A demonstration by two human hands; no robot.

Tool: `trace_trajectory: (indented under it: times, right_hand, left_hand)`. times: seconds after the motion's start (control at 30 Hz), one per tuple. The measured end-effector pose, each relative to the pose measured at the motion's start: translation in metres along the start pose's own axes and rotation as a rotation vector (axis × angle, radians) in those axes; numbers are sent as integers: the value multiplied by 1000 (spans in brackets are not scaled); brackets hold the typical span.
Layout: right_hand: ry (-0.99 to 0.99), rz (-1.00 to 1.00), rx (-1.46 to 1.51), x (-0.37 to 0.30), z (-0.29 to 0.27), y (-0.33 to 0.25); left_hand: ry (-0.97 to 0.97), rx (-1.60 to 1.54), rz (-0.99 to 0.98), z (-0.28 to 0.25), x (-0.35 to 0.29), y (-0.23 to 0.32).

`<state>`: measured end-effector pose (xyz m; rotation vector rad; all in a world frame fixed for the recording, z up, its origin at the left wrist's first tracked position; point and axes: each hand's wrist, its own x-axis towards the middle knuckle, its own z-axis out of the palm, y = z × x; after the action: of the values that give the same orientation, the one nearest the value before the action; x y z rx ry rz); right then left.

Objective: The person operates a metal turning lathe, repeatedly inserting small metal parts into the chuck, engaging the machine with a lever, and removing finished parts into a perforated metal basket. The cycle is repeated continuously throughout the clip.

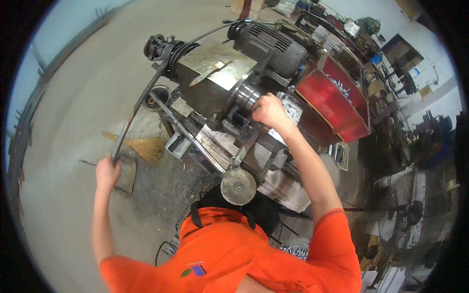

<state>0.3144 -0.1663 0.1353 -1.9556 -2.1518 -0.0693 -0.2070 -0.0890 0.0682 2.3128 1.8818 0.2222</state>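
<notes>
My left hand (107, 172) is closed around the lower end of a long dark metal lever (128, 119), which slants up to the far left of a greasy machine with a box-shaped metal housing (190, 90). At the housing's right side, my right hand (270, 112) is held with curled fingers against or just in front of a shiny round spindle chuck (244, 96). Whatever lies within those fingers is hidden. A flat handled tool (207, 74) rests on the housing's top. Closest to my body is a round metal disc (238, 186), beside a slanting steel rod (198, 144).
A dark ribbed motor (273, 46) sits behind the housing. Right of it stands a red box (327, 95) with small metal parts. A straw broom (146, 147) and a dustpan (128, 175) lie on the left floor. A fan (413, 212) stands at the right.
</notes>
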Motion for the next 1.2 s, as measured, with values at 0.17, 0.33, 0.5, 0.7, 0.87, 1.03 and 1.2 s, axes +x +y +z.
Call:
trace_trajectory:
  times: [0.17, 0.33, 0.5, 0.7, 0.87, 1.03, 1.2]
  right_hand:
    - [23, 123, 11, -9, -6, -6]
    - [-1, 241, 61, -8, -10, -11]
    - [70, 100, -12, -4, -3, -9]
    - [184, 202, 86, -37, -20, -23]
    - [403, 190, 124, -120, -55, -36]
    - [309, 451, 102, -246, -77, -17]
    - [301, 900, 19, -380, -67, 9]
  left_hand:
    - [91, 208, 60, -14, 53, -56]
    - [319, 524, 233, -25, 153, -126]
    - [177, 489, 88, -12, 167, -143]
    - [737, -293, 452, 21, 149, 4]
    - [-248, -382, 205, 199, 107, 69]
    - [-304, 447, 646, 202, 116, 99]
    - [-288, 482, 599, 170, 121, 121]
